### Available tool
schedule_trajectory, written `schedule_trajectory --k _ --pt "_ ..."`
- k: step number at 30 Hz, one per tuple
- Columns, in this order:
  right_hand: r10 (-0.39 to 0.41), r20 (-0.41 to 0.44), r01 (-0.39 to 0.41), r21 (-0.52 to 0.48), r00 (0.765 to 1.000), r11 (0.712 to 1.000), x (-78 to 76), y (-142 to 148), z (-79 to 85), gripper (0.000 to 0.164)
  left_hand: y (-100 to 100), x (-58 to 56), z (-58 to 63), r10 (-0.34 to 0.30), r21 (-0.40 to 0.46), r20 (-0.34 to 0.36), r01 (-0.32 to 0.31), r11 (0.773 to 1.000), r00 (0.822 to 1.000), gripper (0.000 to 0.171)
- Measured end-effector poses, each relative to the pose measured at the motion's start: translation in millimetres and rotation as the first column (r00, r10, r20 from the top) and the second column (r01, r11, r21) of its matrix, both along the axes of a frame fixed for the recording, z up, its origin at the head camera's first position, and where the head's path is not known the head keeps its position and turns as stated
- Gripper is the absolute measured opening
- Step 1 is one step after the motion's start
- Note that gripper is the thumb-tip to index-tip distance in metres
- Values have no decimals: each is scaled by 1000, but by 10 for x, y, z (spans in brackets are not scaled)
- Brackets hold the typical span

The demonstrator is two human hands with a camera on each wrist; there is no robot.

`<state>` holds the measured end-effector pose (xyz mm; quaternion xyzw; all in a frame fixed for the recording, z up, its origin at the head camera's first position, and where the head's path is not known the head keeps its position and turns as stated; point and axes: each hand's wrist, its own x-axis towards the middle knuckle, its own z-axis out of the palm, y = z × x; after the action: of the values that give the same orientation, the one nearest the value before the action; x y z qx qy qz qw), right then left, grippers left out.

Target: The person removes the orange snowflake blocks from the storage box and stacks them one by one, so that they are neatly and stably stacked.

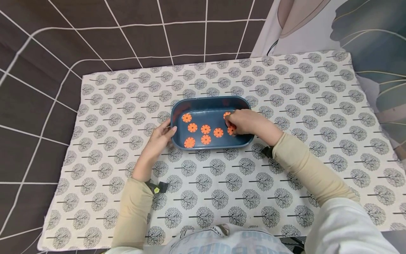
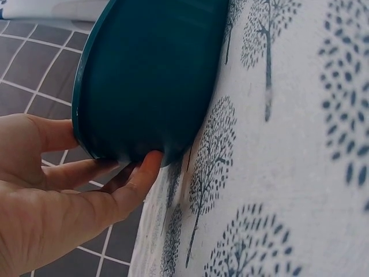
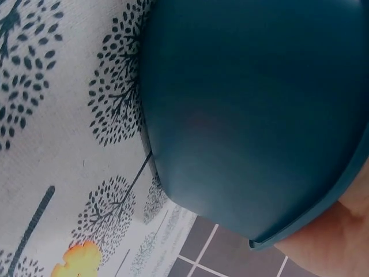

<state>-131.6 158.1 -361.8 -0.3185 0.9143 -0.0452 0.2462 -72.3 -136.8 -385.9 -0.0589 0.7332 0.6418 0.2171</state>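
A dark blue oblong tub (image 1: pixel 203 146) lies on the patterned cloth with several orange notched discs (image 1: pixel 205 129) spread over its floor. At its left end my left hand (image 1: pixel 158 138) grips the wall; in the left wrist view the thumb is at the rim and the fingers (image 2: pixel 147 173) curl against the outside. My right hand (image 1: pixel 245 121) reaches over the right end into the tub, fingers pointing down between an upper orange disc (image 1: pixel 226 115) and a lower orange disc (image 1: pixel 231 130). I cannot tell whether it pinches one. The tub wall (image 3: pixel 248 115) hides those fingertips in the right wrist view.
A white cloth (image 1: pixel 215 183) with grey tree prints covers the table. Behind and to the left hangs a dark fabric with white grid lines (image 1: pixel 136 42); a pale, leaf-patterned curtain (image 1: pixel 374 42) hangs at the right. Each wrist wears a dark band (image 1: pixel 158 187).
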Motion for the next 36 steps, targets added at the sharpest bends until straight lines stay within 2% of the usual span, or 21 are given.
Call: schedule_trajectory --k 5,10,16,22,30,36 --pt "-9 35 9 4 999 1000 -3 1 1 21 -9 -5 -21 -2 28 -1 2 1000 1000 54" --pt "13 30 -13 -24 999 1000 -5 29 -20 21 -20 -14 -40 -5 37 -2 5 999 1000 55" --pt "23 49 -16 -130 999 991 -9 84 -24 28 -14 -16 -24 -7 45 2 7 999 1000 55" --pt "30 61 -13 -262 998 965 -3 146 13 36 -2 -18 -8 -3 39 5 3 999 1000 55" --pt "12 2 -10 -388 1000 921 84 314 136 37 19 -18 8 -3 33 4 2 999 1000 55" --pt "-19 -98 -26 -438 995 898 171 474 170 37 26 -1 15 4 26 2 -4 1000 1000 56"
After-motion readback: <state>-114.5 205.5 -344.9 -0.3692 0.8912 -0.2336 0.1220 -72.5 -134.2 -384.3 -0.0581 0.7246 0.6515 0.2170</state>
